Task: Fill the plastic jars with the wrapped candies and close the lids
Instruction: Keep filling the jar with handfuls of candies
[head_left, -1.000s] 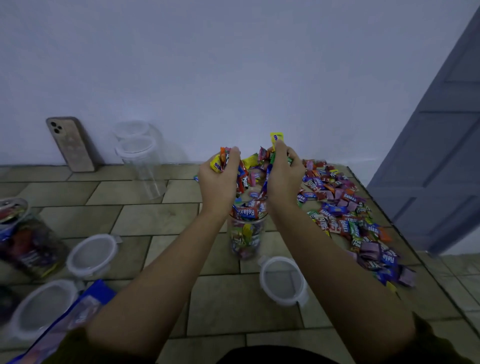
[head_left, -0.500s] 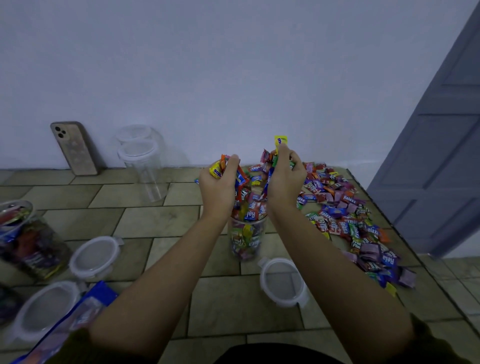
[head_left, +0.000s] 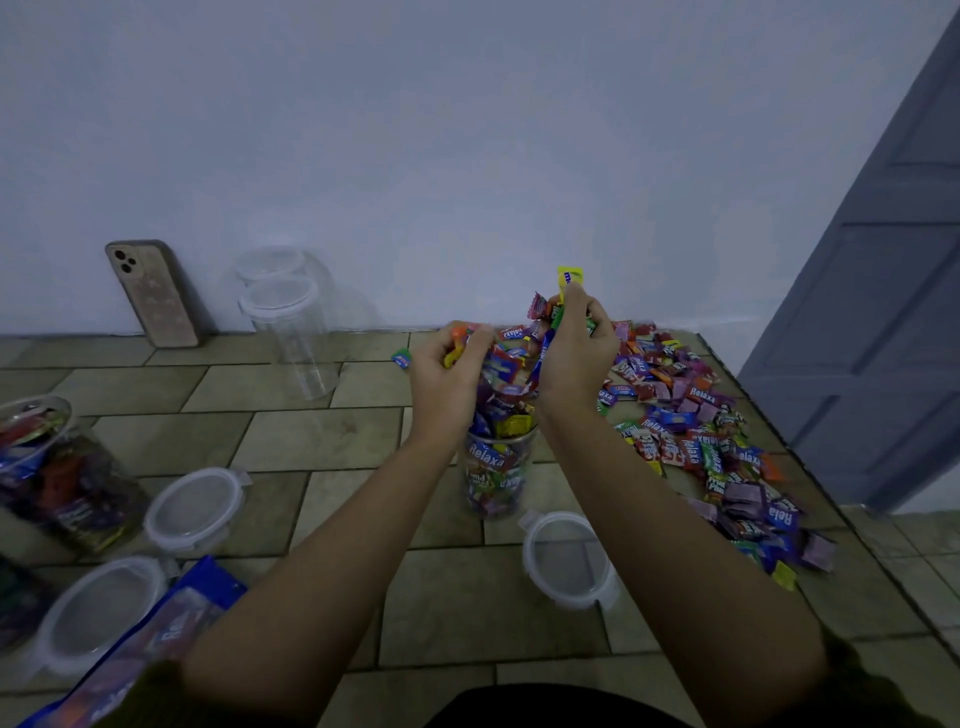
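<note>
1. The wall (head_left: 467, 130) closes off the far side; a grey door (head_left: 883, 312) stands at the right.
2. The desk (head_left: 322, 436) has a tile pattern. Its right edge runs diagonally from the wall toward the near right, with lower floor beyond it.
3. The wrapped candies (head_left: 696, 436) lie in a long loose pile along that right edge, the outermost pieces close to the drop.
4. The left hand (head_left: 447, 384) and right hand (head_left: 571, 358) are held side by side above the centre jar's mouth. The fingers of each are clenched on a handful of wrapped candies, and a yellow candy (head_left: 569, 275) sticks up from the right hand.
5. A filled jar (head_left: 62, 473) sits at the far left edge of view.
6. A blue candy bag (head_left: 156, 639) lies near left, partly under the left forearm.
7. Two empty jars (head_left: 296, 338) stand by the wall, one behind the other.
8. The centre jar (head_left: 496, 478) stands upright, heaped past its rim. Bare desk lies between it and the things on the left.
9. Three lids lie flat: one (head_left: 566, 558) just in front of the centre jar, beside the right forearm, and two (head_left: 195, 506) (head_left: 96, 613) at the left.
10. A phone (head_left: 153, 293) leans on the wall.
</note>
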